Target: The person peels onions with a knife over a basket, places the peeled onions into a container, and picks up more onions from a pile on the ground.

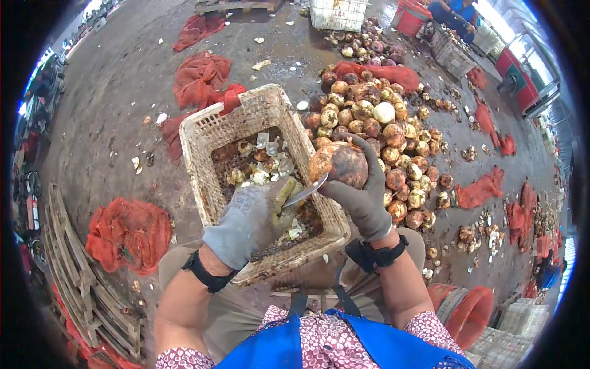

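My left hand (252, 212), in a grey glove with dirty fingertips, is closed round a small knife. The knife's curved blade (307, 190) points up to the right, its tip at the lower left side of a large brown-stained onion (344, 165). That onion sits in my right hand (369, 206), also gloved in grey, with the fingers wrapped round its far side and right. Both hands are over the right part of a dirty white plastic crate (198, 175). Inside the crate lie onion scraps (261, 177) and translucent peeled layers (283, 163). My left hand hides the knife's handle.
A heap of onions (393, 132) lies on the wet floor right of the crate. Red mesh bags (129, 235) are scattered about. A wooden pallet (86, 277) is at the left, a red basket (464, 313) at lower right. Another person (455, 15) is at the far right.
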